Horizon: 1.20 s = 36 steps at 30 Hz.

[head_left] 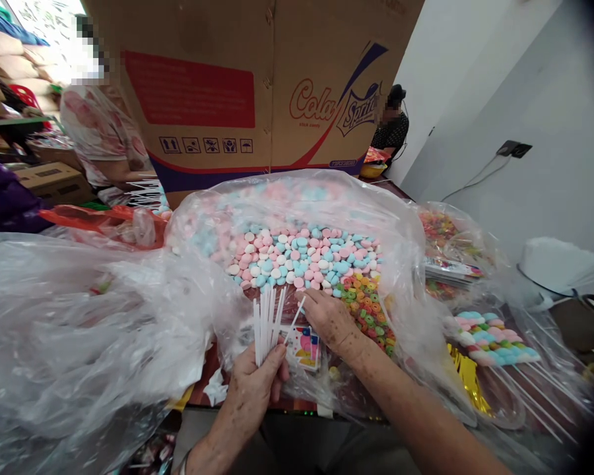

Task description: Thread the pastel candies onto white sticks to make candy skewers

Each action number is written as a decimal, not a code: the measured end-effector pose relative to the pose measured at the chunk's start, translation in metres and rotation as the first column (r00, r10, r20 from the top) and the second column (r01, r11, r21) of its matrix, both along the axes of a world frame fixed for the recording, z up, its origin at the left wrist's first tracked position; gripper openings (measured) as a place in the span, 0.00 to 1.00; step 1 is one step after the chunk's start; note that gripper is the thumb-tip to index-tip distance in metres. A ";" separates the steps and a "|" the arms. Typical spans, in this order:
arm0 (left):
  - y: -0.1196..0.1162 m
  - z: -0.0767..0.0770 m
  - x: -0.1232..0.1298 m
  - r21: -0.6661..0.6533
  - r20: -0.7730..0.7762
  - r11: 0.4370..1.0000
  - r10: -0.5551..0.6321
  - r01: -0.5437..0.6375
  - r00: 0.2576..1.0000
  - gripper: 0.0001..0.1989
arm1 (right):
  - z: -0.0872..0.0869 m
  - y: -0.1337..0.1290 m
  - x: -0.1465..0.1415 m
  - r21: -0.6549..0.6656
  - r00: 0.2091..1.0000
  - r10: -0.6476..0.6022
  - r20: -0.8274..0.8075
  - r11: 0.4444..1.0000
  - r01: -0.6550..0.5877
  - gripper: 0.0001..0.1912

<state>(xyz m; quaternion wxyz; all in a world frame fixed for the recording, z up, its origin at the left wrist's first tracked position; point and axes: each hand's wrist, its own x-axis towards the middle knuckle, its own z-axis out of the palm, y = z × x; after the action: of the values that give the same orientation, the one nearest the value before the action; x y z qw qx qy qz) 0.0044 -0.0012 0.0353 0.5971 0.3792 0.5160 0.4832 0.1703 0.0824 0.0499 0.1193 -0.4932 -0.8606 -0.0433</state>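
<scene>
My left hand (260, 379) is closed around a bunch of white sticks (264, 323) that point upward. One separate stick (295, 319) slants from the left hand's fingertips toward my right hand (329, 320). The right hand's fingers are bent down at the near edge of a pile of pink, white and blue candies (301, 254); what they hold, if anything, is hidden. Ring-shaped orange, green and red candies (366, 303) lie just right of that hand. Printed cards (304, 346) lie between the two hands.
A large cardboard box (267, 86) stands behind the candy. Clear plastic sheeting (79, 330) covers the left side. Finished candy skewers (497, 340) and gold ties (468, 379) lie at the right, with a bag of ring candies (440, 227) behind. Two other people are farther back.
</scene>
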 end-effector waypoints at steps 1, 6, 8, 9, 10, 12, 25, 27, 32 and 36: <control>0.000 0.002 0.000 -0.010 0.002 1.000 0.002 -0.002 1.000 0.17 | -0.002 -0.001 0.002 -0.004 1.000 0.024 -0.003 1.000 -0.024 0.14; 0.000 0.005 0.002 -0.033 0.005 0.999 0.009 -0.009 1.000 0.17 | -0.001 -0.007 0.013 -0.059 0.995 0.102 -0.018 0.993 -0.103 0.14; 0.000 0.005 0.002 -0.032 0.005 0.999 0.009 -0.009 1.000 0.17 | 0.001 -0.010 0.015 -0.084 0.991 0.129 -0.038 0.988 -0.132 0.15; 0.000 0.006 0.002 -0.032 0.005 0.999 0.006 -0.006 1.000 0.17 | 0.001 -0.012 0.016 -0.104 0.989 0.137 -0.052 0.984 -0.141 0.16; 0.000 0.006 0.002 -0.031 0.006 0.999 0.007 -0.007 1.000 0.17 | 0.001 -0.013 0.017 -0.126 0.988 0.139 -0.067 0.981 -0.147 0.16; 0.000 0.006 0.002 -0.030 0.010 0.999 0.011 -0.011 1.000 0.17 | 0.000 -0.013 0.018 -0.149 0.987 0.128 -0.093 0.979 -0.141 0.17; 0.002 -0.004 0.002 -0.019 -0.042 1.000 -0.020 0.019 0.999 0.19 | -0.011 -0.002 0.017 -0.116 0.938 -0.057 -0.342 0.993 0.018 0.13; 0.002 -0.008 0.002 -0.011 -0.050 0.999 -0.032 0.031 0.998 0.18 | -0.003 -0.003 0.018 -0.259 0.767 -0.212 -0.605 0.964 0.062 0.09; 0.000 -0.019 0.000 0.078 -0.197 0.989 -0.105 0.122 0.975 0.14 | 0.022 -0.010 0.020 -0.550 0.200 -0.524 -0.828 0.828 -0.107 0.12; 0.000 -0.021 -0.001 0.100 -0.273 0.982 -0.128 0.161 0.953 0.14 | 0.029 -0.016 0.014 -0.562 0.078 -0.557 -0.827 0.815 -0.139 0.18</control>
<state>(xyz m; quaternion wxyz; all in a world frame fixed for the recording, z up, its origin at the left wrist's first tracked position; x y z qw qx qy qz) 0.0031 -0.0015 0.0140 0.5322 0.5127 0.5320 0.4134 0.1843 0.0665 0.0791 0.5150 -0.5292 -0.4471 0.5047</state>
